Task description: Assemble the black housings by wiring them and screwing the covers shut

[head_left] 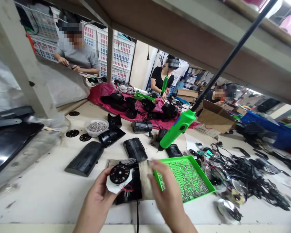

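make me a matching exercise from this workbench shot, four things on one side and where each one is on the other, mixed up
Things:
1. round black disc part
2. green screw tray
3. green electric screwdriver
4. white bowl of screws

Places:
A. hanging above the bench
B. held in the left hand
C. back left, near black discs
D. beside the right hand

Pairs: 1-B, 2-D, 3-A, 4-C

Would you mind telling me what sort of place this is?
Probably a small electronics assembly workshop: a hanging green electric screwdriver, a green tray of screws, black plastic housings and other workers along the bench.
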Demonstrator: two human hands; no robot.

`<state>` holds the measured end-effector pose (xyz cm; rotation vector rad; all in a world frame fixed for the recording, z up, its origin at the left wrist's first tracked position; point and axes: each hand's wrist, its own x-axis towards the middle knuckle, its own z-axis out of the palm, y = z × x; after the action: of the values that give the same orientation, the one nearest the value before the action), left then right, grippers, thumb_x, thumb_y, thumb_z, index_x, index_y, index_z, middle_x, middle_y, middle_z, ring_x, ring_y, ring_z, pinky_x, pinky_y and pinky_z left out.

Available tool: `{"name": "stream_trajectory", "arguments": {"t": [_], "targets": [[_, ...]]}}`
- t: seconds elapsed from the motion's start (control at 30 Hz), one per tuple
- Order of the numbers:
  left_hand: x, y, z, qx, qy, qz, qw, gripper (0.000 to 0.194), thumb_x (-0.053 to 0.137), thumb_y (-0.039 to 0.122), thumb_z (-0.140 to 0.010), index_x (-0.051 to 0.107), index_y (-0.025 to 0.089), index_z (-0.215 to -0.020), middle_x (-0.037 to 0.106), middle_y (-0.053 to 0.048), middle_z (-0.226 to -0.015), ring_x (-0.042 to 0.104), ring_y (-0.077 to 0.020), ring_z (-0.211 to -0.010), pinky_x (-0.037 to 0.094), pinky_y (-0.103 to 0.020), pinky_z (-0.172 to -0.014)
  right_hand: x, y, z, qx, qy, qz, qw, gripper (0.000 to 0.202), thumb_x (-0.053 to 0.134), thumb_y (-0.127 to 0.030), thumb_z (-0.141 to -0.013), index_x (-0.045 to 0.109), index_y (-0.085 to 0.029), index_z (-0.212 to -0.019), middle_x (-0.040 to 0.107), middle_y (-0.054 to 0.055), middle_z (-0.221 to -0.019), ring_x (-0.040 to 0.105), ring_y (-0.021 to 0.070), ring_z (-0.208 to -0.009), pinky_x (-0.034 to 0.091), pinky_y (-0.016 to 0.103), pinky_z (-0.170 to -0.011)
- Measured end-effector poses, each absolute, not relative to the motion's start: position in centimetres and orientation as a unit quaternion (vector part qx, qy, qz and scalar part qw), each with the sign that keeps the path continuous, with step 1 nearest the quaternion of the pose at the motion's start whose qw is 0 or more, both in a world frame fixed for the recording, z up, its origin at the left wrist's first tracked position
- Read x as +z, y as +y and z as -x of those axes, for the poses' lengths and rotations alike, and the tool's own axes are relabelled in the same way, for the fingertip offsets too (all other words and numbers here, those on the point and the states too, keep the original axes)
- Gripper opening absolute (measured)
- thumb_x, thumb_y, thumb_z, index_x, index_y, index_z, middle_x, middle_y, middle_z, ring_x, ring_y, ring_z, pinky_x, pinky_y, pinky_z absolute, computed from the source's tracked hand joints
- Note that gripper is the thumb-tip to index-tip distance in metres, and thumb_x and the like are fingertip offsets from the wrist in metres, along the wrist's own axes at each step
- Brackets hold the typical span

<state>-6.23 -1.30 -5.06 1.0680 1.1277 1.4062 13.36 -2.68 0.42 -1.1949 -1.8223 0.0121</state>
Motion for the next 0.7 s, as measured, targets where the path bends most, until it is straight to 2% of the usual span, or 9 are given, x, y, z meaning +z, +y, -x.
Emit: {"name": "stream_trajectory", "arguments": {"t": [0.1,0.17,0.23,0.3,0.4,0.5,0.57,0.63,0.7], "targets": [[-5.2,-0.9,6.9,0.58,0.483,-0.345,0.558,0.055,0.085,0.045,-0.058,0.068,0.022,-0.106,0.075,-0.006,-0.108,0.069,-0.0248,-0.102,0.054,-0.036,-0.092,1.6,-0.1,-14.9,0.077,-0.607,0.547,0.572,0.051,0.055,-0.038,-0.092,0.036,-0.024,-0.138,0.047,0.017,-0.138,0.051,0.0254,-0.125,0.044,0.049,-0.104],[-5.0,-0.8,7.1,0.563,0.477,-0.298,0.606,0.052,0.085,0.046,-0.058,0.07,0.02,-0.101,0.076,-0.007,-0.107,0.07,-0.0242,-0.101,0.053,-0.034,-0.094,2.7,2.2,-15.9,0.161,-0.556,0.539,0.612,0.064,0.048,-0.057,-0.091,0.029,-0.023,-0.142,0.041,0.018,-0.143,0.052,0.0256,-0.124,0.04,0.051,-0.106],[-4.7,-0.8,7.2,0.548,0.456,-0.256,0.652,0.045,0.084,0.049,-0.06,0.073,0.019,-0.093,0.076,-0.008,-0.106,0.07,-0.0243,-0.099,0.056,-0.032,-0.089,3.6,4.8,-16.7,0.233,-0.533,0.522,0.624,0.082,0.045,-0.071,-0.084,0.026,-0.018,-0.143,0.038,0.021,-0.146,0.044,0.0273,-0.132,0.032,0.051,-0.111],[-4.4,-0.7,7.3,0.541,0.44,-0.217,0.683,0.042,0.086,0.049,-0.056,0.074,0.019,-0.084,0.076,-0.009,-0.103,0.071,-0.0245,-0.096,0.058,-0.029,-0.082,4.4,7.4,-17.0,0.267,-0.529,0.514,0.621,0.088,0.036,-0.078,-0.082,0.027,-0.016,-0.143,0.045,0.021,-0.142,0.045,0.0281,-0.132,0.031,0.052,-0.111],[-3.5,-0.5,7.2,0.536,0.454,-0.151,0.695,0.047,0.092,0.044,-0.041,0.075,0.018,-0.076,0.077,-0.009,-0.096,0.072,-0.0242,-0.093,0.059,-0.024,-0.076,5.3,11.1,-16.6,0.309,-0.531,0.492,0.617,0.083,0.018,-0.077,-0.086,0.035,-0.017,-0.141,0.058,0.017,-0.132,0.056,0.0267,-0.122,0.038,0.05,-0.106],[-2.8,-0.4,7.2,0.526,0.479,-0.099,0.696,0.052,0.096,0.032,-0.024,0.074,0.015,-0.069,0.077,-0.01,-0.092,0.072,-0.026,-0.091,0.059,-0.023,-0.073,6.1,14.2,-15.7,0.348,-0.534,0.465,0.614,0.082,0.015,-0.079,-0.085,0.05,-0.021,-0.132,0.066,0.011,-0.123,0.061,0.0258,-0.116,0.041,0.046,-0.104],[-2.9,-0.4,7.2,0.529,0.463,-0.103,0.703,0.053,0.096,0.032,-0.028,0.076,0.016,-0.075,0.078,-0.009,-0.093,0.072,-0.0232,-0.088,0.059,-0.021,-0.073,6.4,15.6,-15.2,0.373,-0.539,0.449,0.607,0.084,0.021,-0.084,-0.081,0.06,-0.022,-0.122,0.07,0.009,-0.115,0.063,0.0272,-0.113,0.043,0.046,-0.103],[-3.4,-0.5,7.4,0.536,0.44,-0.13,0.709,0.049,0.093,0.038,-0.043,0.077,0.019,-0.085,0.078,-0.007,-0.093,0.072,-0.019,-0.083,0.057,-0.019,-0.071,6.4,16.4,-14.7,0.39,-0.546,0.435,0.6,0.082,0.03,-0.086,-0.076,0.066,-0.022,-0.114,0.072,0.008,-0.111,0.062,0.0287,-0.114,0.043,0.047,-0.102],[-4.2,-0.6,7.6,0.535,0.434,-0.163,0.706,0.044,0.088,0.044,-0.056,0.076,0.02,-0.091,0.078,-0.006,-0.091,0.072,-0.018,-0.082,0.056,-0.02,-0.07,6.1,16.4,-14.4,0.395,-0.553,0.423,0.599,0.078,0.038,-0.086,-0.074,0.066,-0.023,-0.112,0.07,0.007,-0.117,0.058,0.0286,-0.12,0.041,0.047,-0.105]]}}
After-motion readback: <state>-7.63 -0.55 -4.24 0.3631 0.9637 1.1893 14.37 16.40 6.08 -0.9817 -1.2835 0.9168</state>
